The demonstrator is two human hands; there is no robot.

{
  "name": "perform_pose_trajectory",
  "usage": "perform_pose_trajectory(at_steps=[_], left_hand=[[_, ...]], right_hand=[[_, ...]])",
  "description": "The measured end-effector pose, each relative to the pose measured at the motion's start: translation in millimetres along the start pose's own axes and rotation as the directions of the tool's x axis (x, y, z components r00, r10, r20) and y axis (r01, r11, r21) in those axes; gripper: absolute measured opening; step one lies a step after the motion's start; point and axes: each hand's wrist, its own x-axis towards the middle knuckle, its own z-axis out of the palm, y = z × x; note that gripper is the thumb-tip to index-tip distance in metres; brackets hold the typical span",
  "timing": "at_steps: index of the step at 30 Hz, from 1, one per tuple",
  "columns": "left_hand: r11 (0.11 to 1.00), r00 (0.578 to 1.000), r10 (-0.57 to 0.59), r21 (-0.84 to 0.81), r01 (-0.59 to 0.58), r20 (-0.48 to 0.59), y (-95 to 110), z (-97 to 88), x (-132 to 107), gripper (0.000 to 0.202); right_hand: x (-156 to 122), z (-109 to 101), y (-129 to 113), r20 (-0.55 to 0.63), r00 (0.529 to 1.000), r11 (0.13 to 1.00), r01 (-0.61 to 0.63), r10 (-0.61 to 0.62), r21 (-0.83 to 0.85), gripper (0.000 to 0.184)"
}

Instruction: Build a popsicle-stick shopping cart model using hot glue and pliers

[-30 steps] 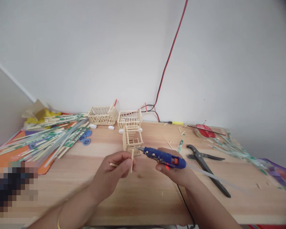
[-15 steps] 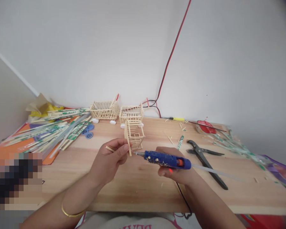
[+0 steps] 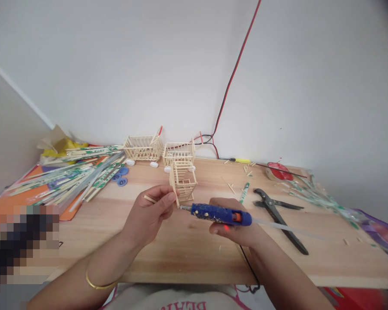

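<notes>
Your left hand (image 3: 151, 212) pinches thin pale-wood sticks (image 3: 176, 199), your right hand (image 3: 234, 233) a blue glue gun (image 3: 218, 214); two far pale-wood carts (image 3: 144, 153) have white wheels (image 3: 154, 164), the nearer pale-wood frame (image 3: 185, 185) shows none.

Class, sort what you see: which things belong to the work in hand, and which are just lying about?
In use:
- short wooden stick, in the left hand's fingers
- blue glue gun, in the right hand, nozzle by the stick
- stick frame just behind, probably

Apparently lying about:
- dark pliers
- blue discs
- red round object
</notes>
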Motion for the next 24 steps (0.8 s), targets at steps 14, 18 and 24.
perform_pose_trajectory(at_steps=[14,18,24], left_hand=[[0.999,0.999,0.037,0.012,-0.038,0.028,-2,-5.4,4,0.017],[0.981,0.988,0.157,0.113,-0.156,-0.003,1,-10.2,6,0.016],[0.787,0.905,0.422,0.517,-0.338,-0.052,23,-22.7,11,0.014]], right_hand=[[-2,-7,0,-0.012,1.000,0.999,-0.010,0.009,-0.053,0.045],[-3,-14,2,-0.065,0.998,0.996,-0.010,0.005,-0.084,0.039],[0,-37,-1,-0.262,0.951,0.942,-0.233,0.167,-0.243,0.026]])
